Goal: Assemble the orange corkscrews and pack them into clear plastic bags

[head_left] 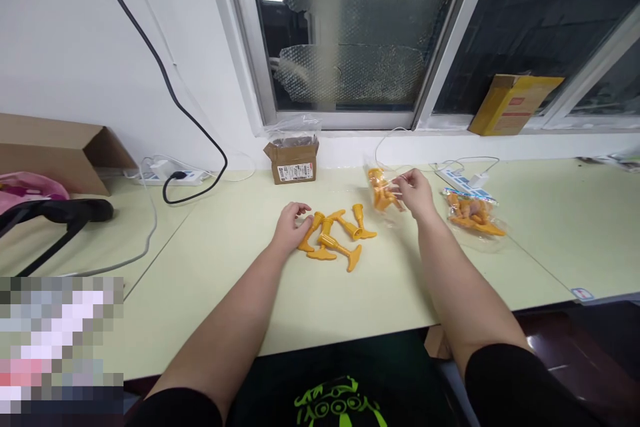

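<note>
Several orange plastic pieces (341, 248), each a hollow cup-ended stem with a flared foot, lie in a loose pile on the table. My left hand (293, 228) rests at the pile's left edge, fingers curved and apart, the thumb close to one piece; whether it touches is unclear. With fingertips pinched, my right hand (415, 195) holds a clear plastic bag (384, 192) of similar orange pieces, to the right of and behind the pile. Another clear bag of orange pieces (473, 212) lies farther right on the table.
A small open cardboard box (294, 161) stands against the wall under the window. Power strips (463, 181) with cables sit along the back. At the left are a larger cardboard box (55, 147) and a black curved object (65, 217). A yellow carton (515, 107) leans on the sill.
</note>
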Tool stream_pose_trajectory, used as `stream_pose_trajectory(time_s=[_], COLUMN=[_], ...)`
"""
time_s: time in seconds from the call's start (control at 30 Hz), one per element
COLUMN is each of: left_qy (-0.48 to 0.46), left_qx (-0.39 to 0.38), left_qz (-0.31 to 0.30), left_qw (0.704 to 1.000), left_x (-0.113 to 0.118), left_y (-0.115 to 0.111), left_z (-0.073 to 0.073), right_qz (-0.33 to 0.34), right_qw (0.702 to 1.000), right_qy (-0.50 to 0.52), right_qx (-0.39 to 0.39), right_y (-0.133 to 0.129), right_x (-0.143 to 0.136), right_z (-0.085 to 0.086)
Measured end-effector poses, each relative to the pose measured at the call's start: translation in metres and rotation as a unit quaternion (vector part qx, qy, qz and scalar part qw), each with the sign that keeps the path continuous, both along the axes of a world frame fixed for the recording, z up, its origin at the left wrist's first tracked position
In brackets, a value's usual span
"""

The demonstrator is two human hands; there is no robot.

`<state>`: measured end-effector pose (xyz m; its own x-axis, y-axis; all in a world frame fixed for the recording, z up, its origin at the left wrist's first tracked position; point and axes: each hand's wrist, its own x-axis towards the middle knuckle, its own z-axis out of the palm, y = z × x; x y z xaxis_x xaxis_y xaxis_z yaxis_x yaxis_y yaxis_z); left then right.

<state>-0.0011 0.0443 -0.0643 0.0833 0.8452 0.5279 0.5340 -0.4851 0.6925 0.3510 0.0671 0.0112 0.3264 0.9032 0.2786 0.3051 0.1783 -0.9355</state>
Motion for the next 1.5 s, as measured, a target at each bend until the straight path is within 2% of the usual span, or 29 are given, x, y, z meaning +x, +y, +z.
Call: stream_pose_trajectory(time_s=[0.1,0.2,0.3,0.37,0.47,0.6,0.77,0.87,0.97,1.03,1.1,1.2,1.33,1.5], left_qy=[-0.069,-0.196,-0.306,-0.34,-0.352,-0.376,-0.352,-0.359,-0.362,-0.337,-0.313,-0.33,-0.424,-0.52], left_qx=[0.023,-0.018,-0.115,-0.211,-0.274,-0.246,-0.245,-0.266,-0.299,-0.282,-0.229,-0.155,-0.124,-0.131], left_qz=[-0.006,-0.048,-0.084,-0.12,-0.134,-0.079,0.0,0.015,0.016,0.035,0.061,0.073,0.081,0.082], left_qw=[0.997,0.979,0.941,0.909,0.885,0.89,0.904,0.895,0.883,0.898,0.92,0.928,0.893,0.84], left_x=[0.009,0.013,0.011,0.006,0.0,0.001,0.009,0.011,0.009,0.007,0.006,0.008,0.012,0.004], left_y=[-0.004,-0.006,-0.004,-0.003,-0.002,-0.003,-0.003,-0.003,-0.001,0.0,0.001,0.002,0.004,0.008], left_z=[0.008,0.015,0.019,0.021,0.024,0.028,0.027,0.027,0.029,0.032,0.037,0.051,0.071,0.082], right_qz=[0.109,0.227,0.314,0.33,0.303,0.246,0.209,0.172,0.152,0.149,0.148,0.145,0.126,0.136], right_qw=[0.975,0.932,0.892,0.88,0.886,0.91,0.951,0.97,0.972,0.969,0.968,0.981,0.987,0.977], right_qy=[0.192,0.278,0.306,0.316,0.321,0.301,0.215,0.16,0.165,0.18,0.174,0.093,-0.085,-0.159], right_qx=[-0.006,-0.055,-0.111,-0.132,-0.14,-0.143,-0.074,-0.059,-0.065,-0.084,-0.101,-0.093,-0.048,-0.033], right_y=[-0.006,-0.016,-0.023,-0.026,-0.025,-0.018,-0.008,-0.003,0.001,0.003,0.004,0.002,-0.003,-0.005], right_x=[-0.035,-0.065,-0.087,-0.097,-0.104,-0.101,-0.092,-0.086,-0.08,-0.077,-0.074,-0.071,-0.069,-0.07], right_z=[0.005,0.001,-0.01,-0.017,-0.026,-0.034,-0.044,-0.047,-0.049,-0.05,-0.053,-0.058,-0.063,-0.064])
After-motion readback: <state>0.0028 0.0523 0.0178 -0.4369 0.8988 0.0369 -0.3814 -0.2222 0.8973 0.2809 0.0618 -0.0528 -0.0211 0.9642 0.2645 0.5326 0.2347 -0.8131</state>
